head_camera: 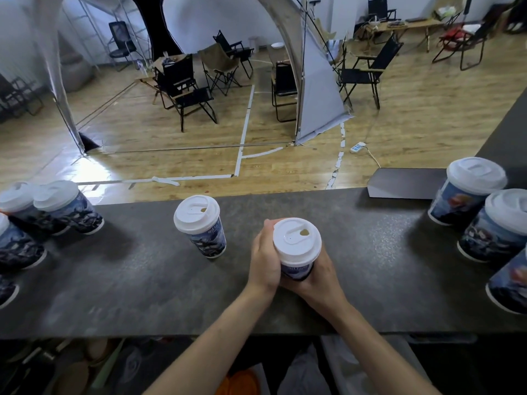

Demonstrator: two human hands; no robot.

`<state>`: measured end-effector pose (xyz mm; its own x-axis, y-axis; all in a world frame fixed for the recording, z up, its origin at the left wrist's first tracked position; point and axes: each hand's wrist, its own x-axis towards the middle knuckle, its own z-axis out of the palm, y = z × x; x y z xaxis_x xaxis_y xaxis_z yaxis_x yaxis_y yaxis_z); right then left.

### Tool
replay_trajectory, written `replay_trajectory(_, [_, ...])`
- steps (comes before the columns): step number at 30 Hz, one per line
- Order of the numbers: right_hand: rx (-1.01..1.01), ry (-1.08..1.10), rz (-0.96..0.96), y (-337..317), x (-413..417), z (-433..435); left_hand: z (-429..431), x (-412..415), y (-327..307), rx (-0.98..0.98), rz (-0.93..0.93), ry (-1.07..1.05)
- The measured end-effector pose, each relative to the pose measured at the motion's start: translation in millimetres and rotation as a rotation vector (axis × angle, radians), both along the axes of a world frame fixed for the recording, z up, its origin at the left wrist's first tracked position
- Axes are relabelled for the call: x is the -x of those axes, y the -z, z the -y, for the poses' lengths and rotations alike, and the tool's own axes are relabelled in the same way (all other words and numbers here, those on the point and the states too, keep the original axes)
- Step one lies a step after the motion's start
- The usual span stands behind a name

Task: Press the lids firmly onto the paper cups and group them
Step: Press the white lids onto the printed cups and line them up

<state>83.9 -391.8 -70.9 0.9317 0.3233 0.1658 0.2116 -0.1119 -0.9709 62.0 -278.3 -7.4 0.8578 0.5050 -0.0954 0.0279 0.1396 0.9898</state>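
A printed paper cup point(296, 270) with a white lid point(296, 240) stands at the middle of the dark counter point(142, 280). My left hand point(263, 259) wraps its left side and my right hand point(322, 276) wraps its right side and base. To its left a second lidded cup point(209, 239) stands alone, untouched. Several lidded cups point(68, 208) are grouped at the counter's left end. Another group of lidded cups point(467, 192) stands at the right end.
A dark flat box point(405, 182) lies at the counter's far edge beside the right group. Beyond the counter is a wooden floor with folding chairs point(185, 89) and a tent frame. Bins and orange items sit below the near edge.
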Motion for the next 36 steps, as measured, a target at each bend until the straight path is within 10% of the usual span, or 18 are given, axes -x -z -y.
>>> replay_trajectory(4, [0.059,-0.006,0.033,5.3,-0.2,4.4,-23.8,-8.3,-8.1,0.04,-0.121,0.26])
replay_trajectory(36, [0.108,-0.017,0.021,4.8,-3.7,6.1,-15.0,-6.9,-12.5,-0.007,0.023,0.142])
